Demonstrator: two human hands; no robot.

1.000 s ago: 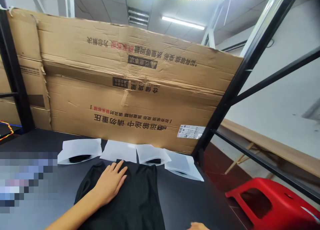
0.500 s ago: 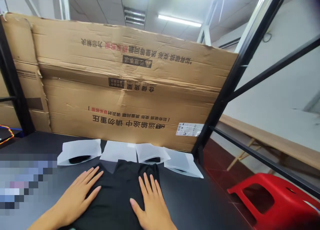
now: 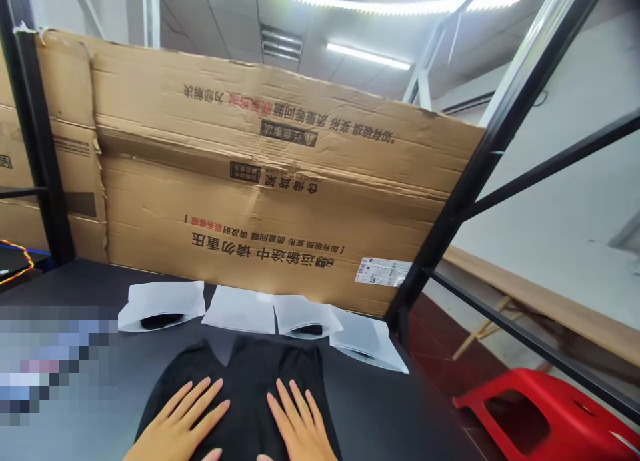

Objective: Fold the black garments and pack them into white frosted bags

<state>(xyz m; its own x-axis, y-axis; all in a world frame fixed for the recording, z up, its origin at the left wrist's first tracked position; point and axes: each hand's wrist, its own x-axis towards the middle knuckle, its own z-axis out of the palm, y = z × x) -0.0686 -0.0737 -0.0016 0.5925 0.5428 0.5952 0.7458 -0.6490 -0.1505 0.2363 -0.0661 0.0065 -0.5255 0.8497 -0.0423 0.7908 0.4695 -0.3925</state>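
A black garment (image 3: 250, 367) lies spread on the dark table, its lower part cut off by the bottom of the view. At its far edge is a V-shaped notch; I cannot tell what kind of garment it is. Flat on its left half rests my left hand (image 3: 185, 424), fingers extended and slightly spread. My right hand (image 3: 300, 421) presses on the right half in the same way, palm down. Neither hand grips the cloth. Beyond the garment, several white pouches (image 3: 239, 309) lie in a row, some with dark openings.
A tall cardboard sheet (image 3: 270, 207) stands along the table's back edge, between black metal posts (image 3: 450, 227). A red plastic stool (image 3: 545, 407) is on the floor at right, below a wooden bench (image 3: 540, 301). Yellow and red wires (image 3: 25, 261) lie at far left.
Both hands have slid toward me over the garment, and the left has also moved right. More of the garment's left far side now shows. The view has tilted slightly.
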